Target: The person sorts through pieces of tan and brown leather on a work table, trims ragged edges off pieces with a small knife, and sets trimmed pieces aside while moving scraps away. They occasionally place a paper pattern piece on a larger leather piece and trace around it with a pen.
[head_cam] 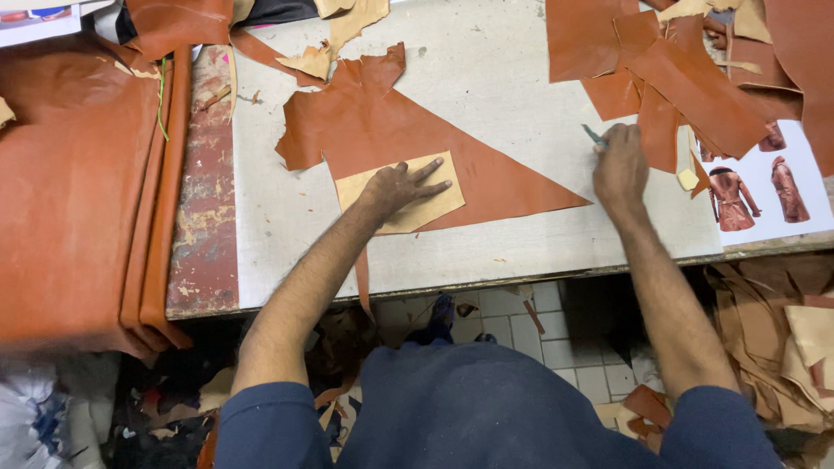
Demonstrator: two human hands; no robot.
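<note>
One tan card pattern (401,193) lies flat on triangular rust-brown leather (486,169).

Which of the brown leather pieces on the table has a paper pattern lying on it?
The large triangular brown leather piece at the table's middle: the tan paper pattern lies on it, pressed by the left hand. The others carry none.

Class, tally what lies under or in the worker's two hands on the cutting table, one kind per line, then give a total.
Brown leather piece under the pattern: 1
Tan paper pattern under the left hand: 1
Small teal tool in the right hand: 1
Total: 3
</note>
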